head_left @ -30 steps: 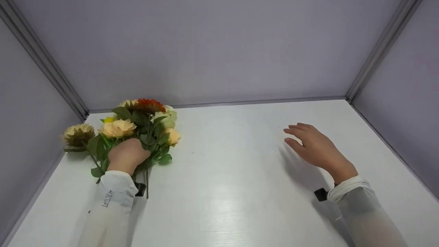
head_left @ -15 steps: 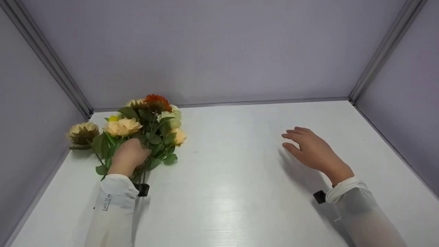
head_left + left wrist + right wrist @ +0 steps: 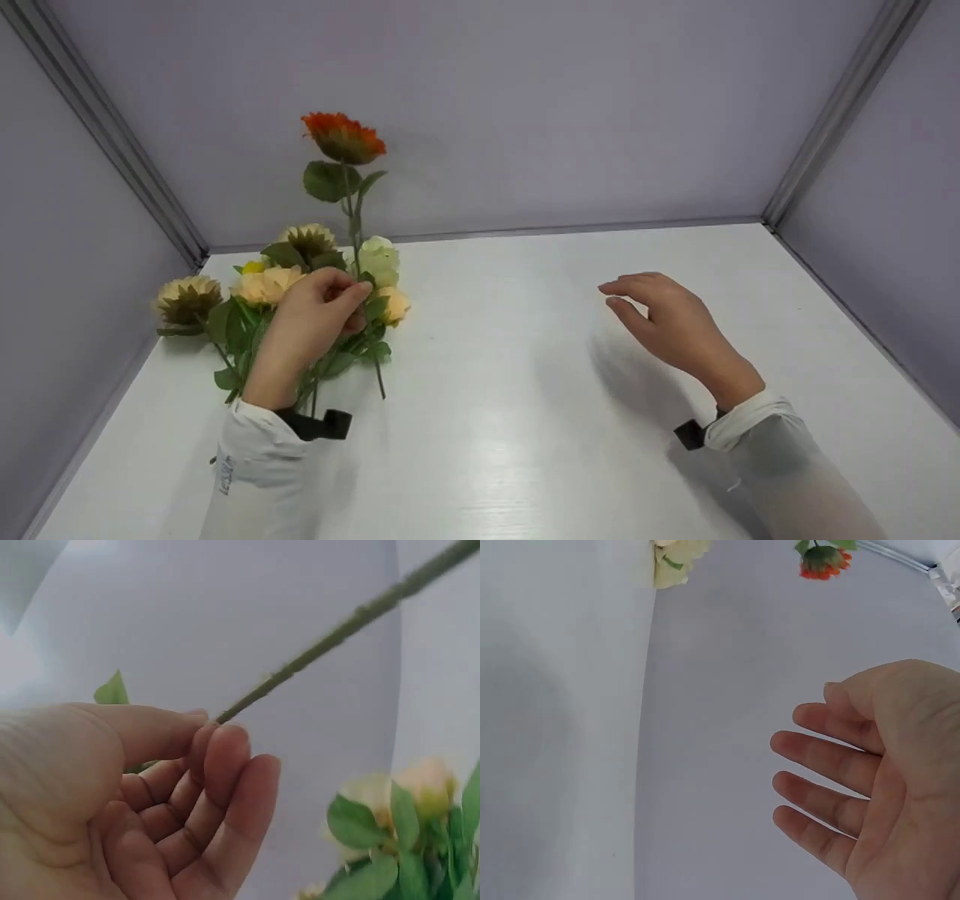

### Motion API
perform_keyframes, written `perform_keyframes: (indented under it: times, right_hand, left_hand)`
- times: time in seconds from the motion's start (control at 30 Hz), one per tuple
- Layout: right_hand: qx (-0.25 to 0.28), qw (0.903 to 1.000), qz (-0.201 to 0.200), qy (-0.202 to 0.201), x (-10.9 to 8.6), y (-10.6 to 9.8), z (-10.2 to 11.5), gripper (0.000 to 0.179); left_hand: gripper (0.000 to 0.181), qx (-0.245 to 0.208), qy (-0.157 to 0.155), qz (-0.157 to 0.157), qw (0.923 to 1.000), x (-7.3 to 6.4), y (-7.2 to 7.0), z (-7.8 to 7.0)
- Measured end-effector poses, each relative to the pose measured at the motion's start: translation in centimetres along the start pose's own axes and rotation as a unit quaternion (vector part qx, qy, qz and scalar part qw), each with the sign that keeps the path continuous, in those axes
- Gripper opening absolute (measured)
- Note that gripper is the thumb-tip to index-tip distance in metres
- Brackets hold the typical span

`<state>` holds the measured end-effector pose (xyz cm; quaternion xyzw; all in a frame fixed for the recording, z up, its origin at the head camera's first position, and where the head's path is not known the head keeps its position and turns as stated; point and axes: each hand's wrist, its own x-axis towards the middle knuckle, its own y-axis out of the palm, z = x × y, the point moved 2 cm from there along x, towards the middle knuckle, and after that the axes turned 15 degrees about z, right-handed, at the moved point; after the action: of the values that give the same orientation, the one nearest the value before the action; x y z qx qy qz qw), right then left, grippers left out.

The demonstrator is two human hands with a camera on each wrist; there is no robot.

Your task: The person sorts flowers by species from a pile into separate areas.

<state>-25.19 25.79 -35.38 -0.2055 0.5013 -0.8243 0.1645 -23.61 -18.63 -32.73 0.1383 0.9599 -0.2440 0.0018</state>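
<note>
My left hand (image 3: 311,319) pinches the green stem (image 3: 315,652) of an orange flower (image 3: 345,139) between thumb and fingertips. The flower stands nearly upright, its head raised above the others and its stem end (image 3: 381,379) showing below the hand. Under and behind that hand lies a pile of artificial flowers, with a peach flower (image 3: 266,285), a pale green bloom (image 3: 377,259) and cream ones (image 3: 189,300). My right hand (image 3: 671,322) hovers over the right side of the table, holding nothing. In the right wrist view its fingers (image 3: 825,757) are spread and relaxed.
The white table (image 3: 487,420) is bounded by a grey back panel (image 3: 525,112) and side panels with metal corner posts (image 3: 840,112). The flower pile sits near the back left corner, close to the left panel (image 3: 67,225).
The left hand has come up from the pile with the orange flower, lifting it above the rest. The right hand has shifted slightly left, its thumb and fingers closer together.
</note>
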Motion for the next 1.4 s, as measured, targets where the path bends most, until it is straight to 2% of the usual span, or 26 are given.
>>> perform_keyframes:
  times: [0.1, 0.23, 0.37, 0.47, 0.6, 0.7, 0.87, 0.97, 1.13, 1.4]
  right_hand:
    - [0.022, 0.9993, -0.026, -0.014, 0.5, -0.1, 1.6, 0.025]
    - [0.056, 0.9966, -0.05, -0.034, 1.0, 0.1, 3.8, 0.023]
    - [0.105, 0.9915, -0.052, -0.058, 1.0, 0.6, 5.6, 0.02]
    - [0.167, 0.9828, -0.036, -0.07, 0.9, 1.3, 6.7, 0.02]
    - [0.23, 0.97, -0.005, -0.078, 1.0, 2.4, 8.0, 0.017]
    - [0.263, 0.9621, 0.028, -0.068, 1.0, 3.4, 8.6, 0.015]
    - [0.34, 0.9366, 0.075, -0.041, 1.2, 5.0, 9.1, 0.018]
    - [0.368, 0.9257, 0.079, -0.037, 1.3, 5.5, 9.2, 0.017]
    - [0.396, 0.9139, 0.072, -0.049, 1.2, 5.9, 9.6, 0.018]
    - [0.422, 0.9029, 0.056, -0.059, 1.2, 6.2, 9.9, 0.021]
  left_hand:
    - [0.028, -0.063, 0.076, -0.016, 0.995, 0.5, 2.1, -1.8]
    - [0.021, -0.109, 0.165, -0.014, 0.9802, 1.1, 4.9, -3.9]
    - [0.017, -0.124, 0.225, -0.003, 0.9664, 1.5, 7.3, -5.6]
    - [0.016, -0.115, 0.252, 0.003, 0.961, 1.6, 8.7, -6.1]
    - [0.018, -0.099, 0.265, 0.019, 0.959, 1.5, 10.1, -6.4]
    - [0.02, -0.089, 0.264, 0.027, 0.9601, 1.4, 10.8, -6.5]
    - [0.021, -0.061, 0.25, 0.033, 0.9658, 1.0, 11.5, -6.5]
    - [0.021, -0.05, 0.242, 0.039, 0.9683, 0.9, 11.8, -6.6]
    - [0.025, -0.033, 0.237, 0.041, 0.9701, 0.9, 12.1, -6.7]
    - [0.023, -0.026, 0.241, 0.03, 0.9697, 0.6, 12.4, -7.0]
